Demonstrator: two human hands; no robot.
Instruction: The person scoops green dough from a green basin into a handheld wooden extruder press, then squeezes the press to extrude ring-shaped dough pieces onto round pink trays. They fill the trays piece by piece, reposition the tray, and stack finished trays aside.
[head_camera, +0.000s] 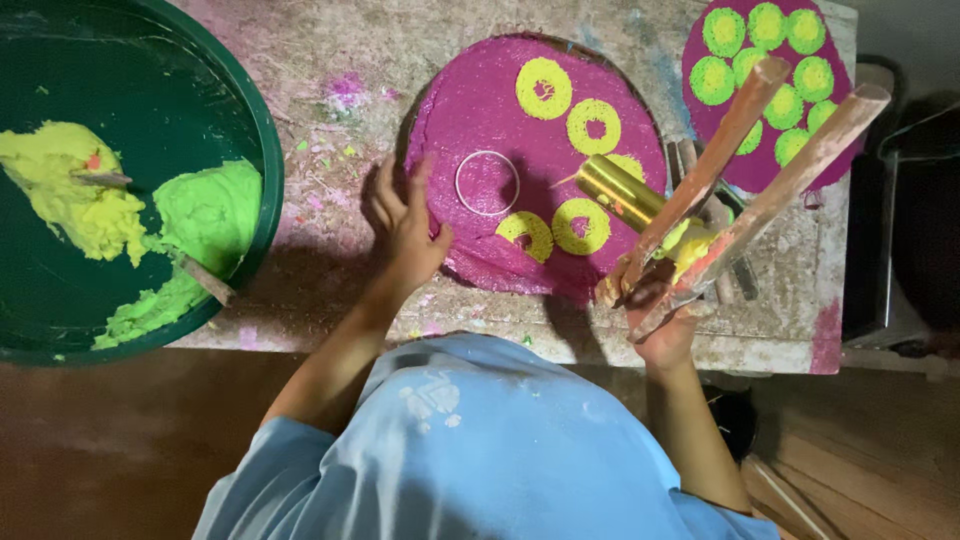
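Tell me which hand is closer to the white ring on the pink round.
Left. The left hand rests on the pink round's edge just beside the white ring; the right hand grips a wooden-handled press farther off.

Work table (330, 60) under the camera. Large basin (262, 130) at the left end, holding two dough heaps side by side, a stick lying in each. Round disc (470, 110) mid-table, carrying a metal ring (487, 183) left of centre and five dough rings to its right. Left hand (408, 232) rests on the disc's left edge, just beside the metal ring. Right hand (655, 305) at the near edge grips a two-handled press (700, 190) angled over the disc's right side. Second disc (700, 120) at the far right, covered with dough rings.
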